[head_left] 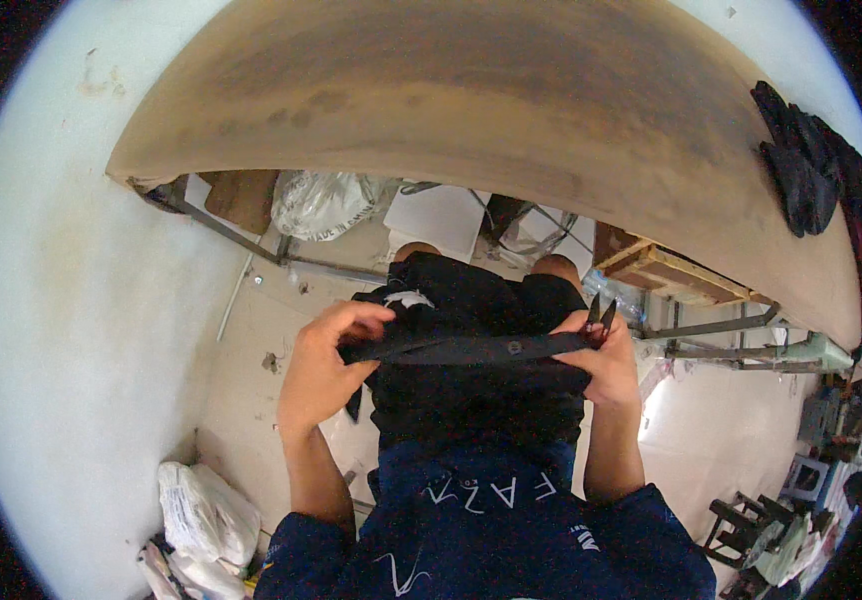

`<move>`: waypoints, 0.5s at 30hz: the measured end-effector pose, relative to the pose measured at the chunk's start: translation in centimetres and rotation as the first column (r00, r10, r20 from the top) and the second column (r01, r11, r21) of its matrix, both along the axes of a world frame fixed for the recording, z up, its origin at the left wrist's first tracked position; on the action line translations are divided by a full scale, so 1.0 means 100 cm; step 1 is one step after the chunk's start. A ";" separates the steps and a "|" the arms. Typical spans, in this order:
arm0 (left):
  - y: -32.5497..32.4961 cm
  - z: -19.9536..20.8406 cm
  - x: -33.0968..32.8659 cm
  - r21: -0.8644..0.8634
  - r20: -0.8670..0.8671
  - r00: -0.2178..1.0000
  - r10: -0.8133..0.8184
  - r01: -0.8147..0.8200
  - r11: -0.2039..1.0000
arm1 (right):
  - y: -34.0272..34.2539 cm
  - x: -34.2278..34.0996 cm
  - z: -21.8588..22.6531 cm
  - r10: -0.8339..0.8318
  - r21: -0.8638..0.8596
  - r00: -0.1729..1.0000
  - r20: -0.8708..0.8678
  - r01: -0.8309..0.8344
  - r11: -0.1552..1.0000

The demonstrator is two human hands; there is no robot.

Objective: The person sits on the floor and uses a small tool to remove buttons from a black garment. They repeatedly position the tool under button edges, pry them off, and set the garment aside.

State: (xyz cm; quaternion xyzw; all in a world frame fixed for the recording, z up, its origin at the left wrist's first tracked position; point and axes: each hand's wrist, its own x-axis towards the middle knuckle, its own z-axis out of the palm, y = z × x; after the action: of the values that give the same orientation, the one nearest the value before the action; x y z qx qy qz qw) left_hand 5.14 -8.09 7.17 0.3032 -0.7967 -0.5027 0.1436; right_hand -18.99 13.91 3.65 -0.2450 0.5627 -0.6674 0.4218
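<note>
A black garment [471,350] is stretched level between my hands above my lap, its flat band facing up. A small round button or snap [514,347] shows on the band. My left hand [319,370] is closed on the band's left end, thumb below and fingers curled above. At the other end my right hand [609,368] pinches the band. That same hand also keeps a pair of small dark thread snips [602,312], blades apart and pointing away from me. Where the garment's lower folds end against my black clothing, I cannot tell.
A large brown-topped table [431,110] curves across ahead, with dark cloths [806,160] at its right end. Beneath it are a white plastic bag [326,205], a wooden crate [676,272] and metal legs. White sacks [209,515] stand at lower left, a dark stool [741,525] at lower right.
</note>
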 end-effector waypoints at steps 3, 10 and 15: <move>-0.019 0.003 0.009 0.210 -0.033 0.964 -0.263 0.264 0.942 | -0.002 -0.012 -0.006 -0.070 -0.064 0.942 0.328 0.096 0.993; -0.040 -0.014 0.019 0.500 -0.174 0.984 -0.028 0.112 0.859 | 0.013 -0.030 -0.018 -0.095 -0.002 0.927 0.363 0.102 0.995; -0.029 -0.028 0.001 0.567 -0.213 0.966 0.148 -0.001 0.824 | 0.022 -0.026 -0.028 -0.274 0.058 0.886 0.375 0.272 0.961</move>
State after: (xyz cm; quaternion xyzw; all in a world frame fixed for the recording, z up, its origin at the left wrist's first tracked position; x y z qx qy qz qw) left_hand 5.25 -11.04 4.34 0.2981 -0.5764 -0.7425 0.1661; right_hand -21.59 16.12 0.89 -0.0290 0.5006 -0.7536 0.4250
